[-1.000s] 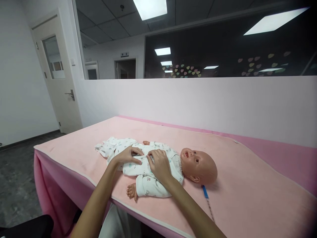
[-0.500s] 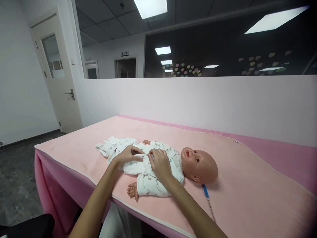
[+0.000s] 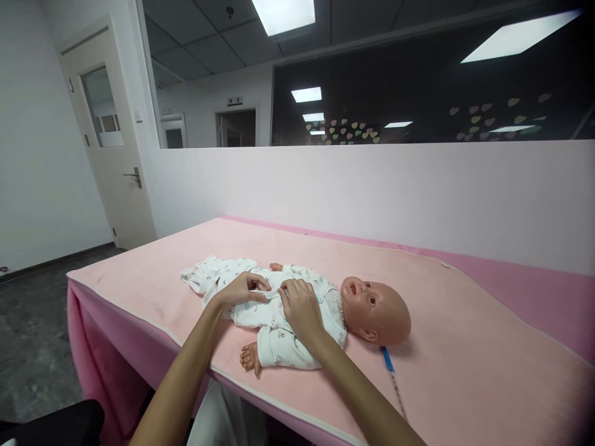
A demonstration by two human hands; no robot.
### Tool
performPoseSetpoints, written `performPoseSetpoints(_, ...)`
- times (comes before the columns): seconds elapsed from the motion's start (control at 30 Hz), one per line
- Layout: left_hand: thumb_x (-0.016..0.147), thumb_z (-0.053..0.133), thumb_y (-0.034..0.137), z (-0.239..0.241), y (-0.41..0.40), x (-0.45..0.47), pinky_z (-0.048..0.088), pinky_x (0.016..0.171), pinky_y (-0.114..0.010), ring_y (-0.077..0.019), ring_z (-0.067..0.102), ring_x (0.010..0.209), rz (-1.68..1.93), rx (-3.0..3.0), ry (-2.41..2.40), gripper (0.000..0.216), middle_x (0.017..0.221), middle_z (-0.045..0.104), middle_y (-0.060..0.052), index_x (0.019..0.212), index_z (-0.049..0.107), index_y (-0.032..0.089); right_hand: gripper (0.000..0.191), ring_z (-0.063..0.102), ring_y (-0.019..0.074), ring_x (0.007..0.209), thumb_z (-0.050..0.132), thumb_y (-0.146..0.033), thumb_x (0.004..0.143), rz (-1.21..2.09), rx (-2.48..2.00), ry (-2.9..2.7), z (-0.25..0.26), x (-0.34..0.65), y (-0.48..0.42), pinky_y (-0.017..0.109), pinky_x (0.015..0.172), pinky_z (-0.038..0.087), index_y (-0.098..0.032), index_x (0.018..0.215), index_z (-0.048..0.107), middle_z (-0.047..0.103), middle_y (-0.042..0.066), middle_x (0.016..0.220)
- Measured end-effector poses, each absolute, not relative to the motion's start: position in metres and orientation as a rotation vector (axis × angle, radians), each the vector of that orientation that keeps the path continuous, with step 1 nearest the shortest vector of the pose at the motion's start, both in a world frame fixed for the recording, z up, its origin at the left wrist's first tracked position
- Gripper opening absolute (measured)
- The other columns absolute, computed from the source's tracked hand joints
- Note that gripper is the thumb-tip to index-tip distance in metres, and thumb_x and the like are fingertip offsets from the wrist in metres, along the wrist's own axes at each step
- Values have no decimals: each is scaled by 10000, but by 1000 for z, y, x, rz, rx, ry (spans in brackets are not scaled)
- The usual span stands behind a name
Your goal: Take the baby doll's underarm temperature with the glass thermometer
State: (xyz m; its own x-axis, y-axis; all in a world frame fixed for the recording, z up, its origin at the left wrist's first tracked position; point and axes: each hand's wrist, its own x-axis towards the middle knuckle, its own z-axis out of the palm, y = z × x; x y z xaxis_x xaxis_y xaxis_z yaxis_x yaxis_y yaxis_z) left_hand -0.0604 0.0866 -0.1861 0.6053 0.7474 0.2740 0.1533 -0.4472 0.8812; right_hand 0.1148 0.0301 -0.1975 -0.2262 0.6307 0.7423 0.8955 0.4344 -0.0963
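Observation:
A baby doll [image 3: 375,310] lies on its back, its head to the right, dressed in a white patterned baby outfit [image 3: 253,316]. My left hand [image 3: 242,290] is at the front of the outfit, thumb and curled fingers on the cloth along its front edge. Just to the right, my right hand [image 3: 301,308] rests on the doll's belly, its thumb and fingertips pinching the same edge. Between the two hands a short strip of the edge shows. My fingers partly hide the exact grip. The doll's near hand [image 3: 250,358] sticks out of its sleeve.
A pink padded cover [image 3: 465,347] spreads over the table under the doll. By the doll's head lies a blue-ended cord [image 3: 387,359] running toward the near edge. A white wall with a window stands behind the table. Black furniture [image 3: 56,424] shows at lower left.
The view has shifted very slightly. Both hands stay at the same front edge of the outfit, with barely any finger movement, and the doll lies as before.

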Motion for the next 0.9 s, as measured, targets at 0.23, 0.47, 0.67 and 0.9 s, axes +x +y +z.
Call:
performPoseSetpoints(0.23,633,666,253,-182,82,-60,403,684,-237,-136,518,790,825,1989,671,229,852,607,-30,841,633,165,121,460,171,743,410,-204,858,-481,-1340,-1930,-198,114,30,297,697,302,-185,756,474,534,35,747)
performPoseSetpoints(0.47,724,586,288,-180,82,-61,385,676,-228,-130,505,796,767,1999,641,220,893,582,-40,907,605,168,128,454,161,737,400,-204,864,-472,-1362,-1900,-199,114,30,292,693,302,-183,762,473,526,22,740)
performPoseSetpoints(0.67,759,543,295,-182,81,-58,348,587,-204,-91,451,643,809,1917,587,161,698,530,-1,802,585,146,123,453,162,746,405,-194,859,-476,-1346,-1900,-198,114,30,293,700,301,-181,760,475,530,23,744)
performPoseSetpoints(0.9,761,529,272,-188,83,-55,379,611,-221,-111,495,675,942,2013,689,169,747,580,-25,805,637,149,130,452,156,737,406,-194,860,-477,-1358,-1895,-199,114,30,289,699,299,-182,750,475,525,17,732)
